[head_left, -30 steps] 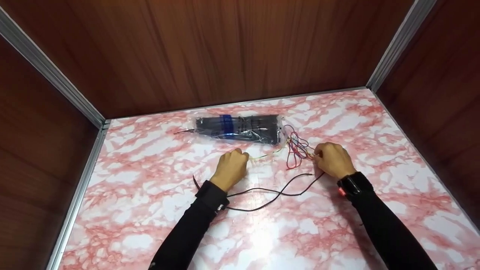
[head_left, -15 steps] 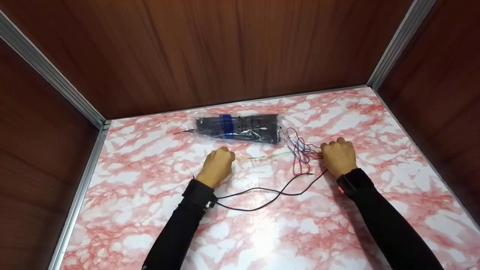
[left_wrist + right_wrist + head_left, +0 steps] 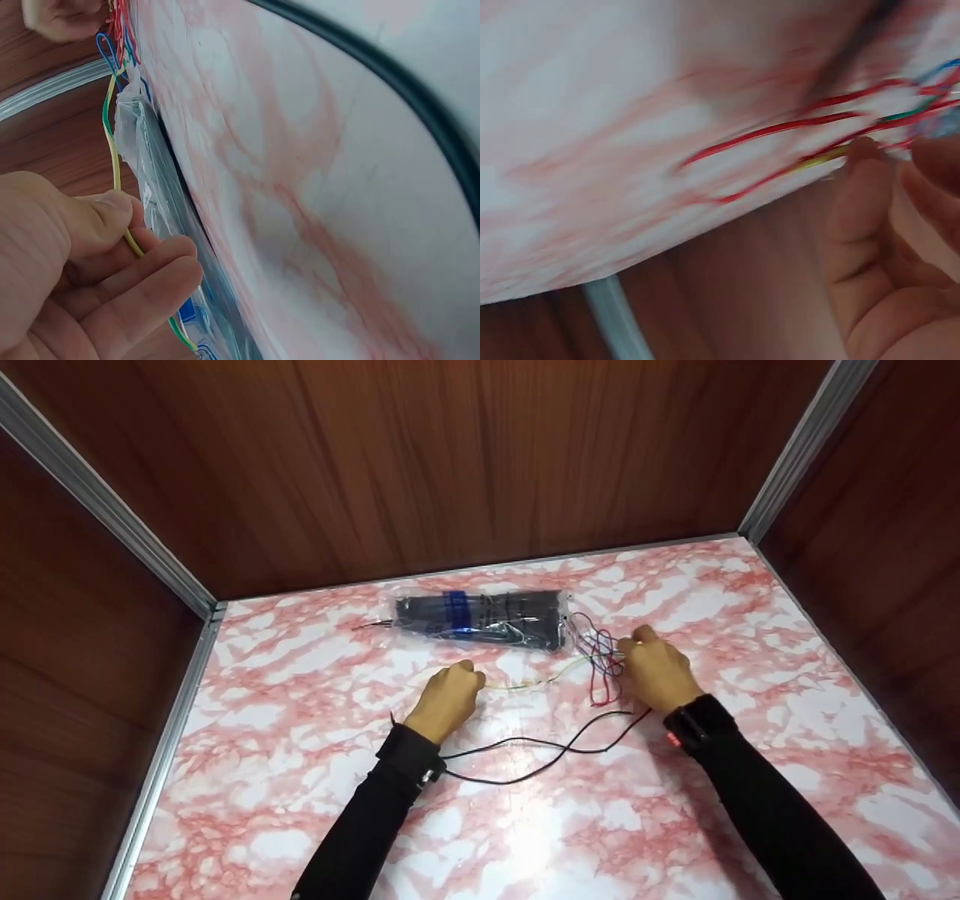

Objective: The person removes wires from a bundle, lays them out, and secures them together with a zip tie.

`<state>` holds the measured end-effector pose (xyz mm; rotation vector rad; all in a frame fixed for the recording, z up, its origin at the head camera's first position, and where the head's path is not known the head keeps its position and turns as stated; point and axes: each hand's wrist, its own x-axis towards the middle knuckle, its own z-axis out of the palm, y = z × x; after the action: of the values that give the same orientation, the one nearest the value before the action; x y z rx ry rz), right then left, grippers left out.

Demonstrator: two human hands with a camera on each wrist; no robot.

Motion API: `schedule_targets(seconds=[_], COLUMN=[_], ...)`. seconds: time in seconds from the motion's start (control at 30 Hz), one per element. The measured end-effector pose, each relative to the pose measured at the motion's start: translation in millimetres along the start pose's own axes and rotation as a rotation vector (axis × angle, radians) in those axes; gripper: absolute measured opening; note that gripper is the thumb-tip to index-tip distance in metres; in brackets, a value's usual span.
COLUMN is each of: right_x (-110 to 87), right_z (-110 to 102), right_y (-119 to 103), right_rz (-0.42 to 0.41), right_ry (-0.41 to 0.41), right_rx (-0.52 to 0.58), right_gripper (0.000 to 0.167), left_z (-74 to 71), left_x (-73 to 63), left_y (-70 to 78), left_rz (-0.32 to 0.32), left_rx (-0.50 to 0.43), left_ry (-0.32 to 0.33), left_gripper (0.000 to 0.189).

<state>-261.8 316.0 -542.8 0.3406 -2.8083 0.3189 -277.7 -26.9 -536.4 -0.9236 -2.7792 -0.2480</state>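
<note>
My left hand (image 3: 448, 697) pinches a thin yellow-green wire (image 3: 112, 150) between thumb and fingers, as the left wrist view shows up close. From there the wire sags across to a loose tangle of red and blue wires (image 3: 602, 675). On the tangle's right side, my right hand (image 3: 658, 671) holds part of it with thumb and fingers. Red strands (image 3: 772, 131) stretch out past the right fingertips in the right wrist view, which is blurred. The palm side of both hands is hidden in the head view.
Behind the hands lies a clear plastic bag (image 3: 480, 619) of black cable ties with a blue band. A black cable (image 3: 517, 776) crosses itself nearer the front, partly under the left wrist. Brown wood-grain panels (image 3: 450, 465) wall in the marbled table (image 3: 600, 840).
The hands first drew apart and pulled the yellow-green wire nearly straight. Since then they have come closer together, and that wire hangs slack again.
</note>
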Motion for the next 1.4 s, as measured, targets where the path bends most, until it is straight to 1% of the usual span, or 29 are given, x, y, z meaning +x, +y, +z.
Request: schedule_targets(seconds=[0.07,0.13,0.2,0.27,0.43,0.53,0.6,0.73,0.8,0.9,0.97,1.03,1.1,1.13,1.17,1.2,1.27,1.3,1.37,1.4], right_x=[3.8,6.4,7.5,7.7,8.5,8.2,7.8,7.8,8.6,10.3,10.6,9.9,8.2,7.1,6.1,5.2,3.9,3.4,1.9,0.9], right_z=[4,8,12,15,18,19,19,17,16,13,10,5,1,-2,-3,-3,-2,-1,4,6], right_y=[-11,-17,-19,-18,-9,-2,3,15,22,33,38,38,30,23,15,6,-11,-18,-30,-34], right_rz=[-0.049,-0.080,-0.082,-0.070,-0.034,-0.010,0.004,0.031,0.051,0.098,0.120,0.126,0.095,0.066,0.028,-0.013,-0.107,-0.144,-0.185,-0.191], right_ry=[-0.014,-0.045,-0.071,-0.083,-0.083,-0.093,-0.092,-0.054,-0.035,-0.047,-0.052,-0.035,0.016,0.044,0.064,0.065,0.024,-0.019,-0.119,-0.153], right_rx=[0.035,0.039,0.018,-0.007,-0.025,-0.049,-0.075,-0.121,-0.140,-0.118,-0.107,-0.115,-0.141,-0.143,-0.127,-0.094,0.006,0.066,0.172,0.200], right_gripper=[0.013,0.012,0.013,0.013,0.013,0.015,0.012,0.010,0.014,0.017,0.016,0.013,0.009,0.010,0.013,0.016,0.021,0.022,0.019,0.018], left_z=[0.2,0.2,-0.4,-1.3,-4.6,-7.1,-9.1,-14.6,-17.9,-22.7,-25.1,-27.6,-28.5,-28.9,-28.9,-28.7,-27.6,-26.8,-25.0,-24.0], left_x=[-1.4,-2.4,-3.4,-3.9,-5.8,-8.7,-11.3,-16.1,-18.7,-24.2,-29.0,-34.5,-39.8,-42.0,-44.2,-46.2,-50.1,-52.0,-56.0,-58.1], left_y=[-0.3,-1.2,-2.3,-3.8,-10.0,-15.3,-19.4,-28.0,-32.2,-37.8,-40.1,-41.3,-41.6,-41.6,-41.6,-41.9,-42.8,-43.4,-44.9,-45.7], left_rz=[0.006,0.010,0.008,0.004,0.012,0.015,0.009,0.002,-0.001,-0.002,-0.001,0.004,0.013,0.016,0.019,0.024,0.030,0.030,0.027,0.024], left_rx=[0.007,0.005,-0.003,-0.015,-0.049,-0.055,-0.053,-0.050,-0.054,-0.067,-0.068,-0.068,-0.067,-0.073,-0.083,-0.090,-0.101,-0.110,-0.119,-0.123], left_ry=[0.004,0.008,0.008,0.007,0.011,0.033,0.049,0.079,0.094,0.122,0.141,0.155,0.166,0.170,0.174,0.178,0.191,0.199,0.213,0.221], left_gripper=[0.015,0.014,0.014,0.015,0.016,0.016,0.016,0.017,0.018,0.018,0.018,0.019,0.020,0.021,0.021,0.022,0.022,0.021,0.019,0.018])
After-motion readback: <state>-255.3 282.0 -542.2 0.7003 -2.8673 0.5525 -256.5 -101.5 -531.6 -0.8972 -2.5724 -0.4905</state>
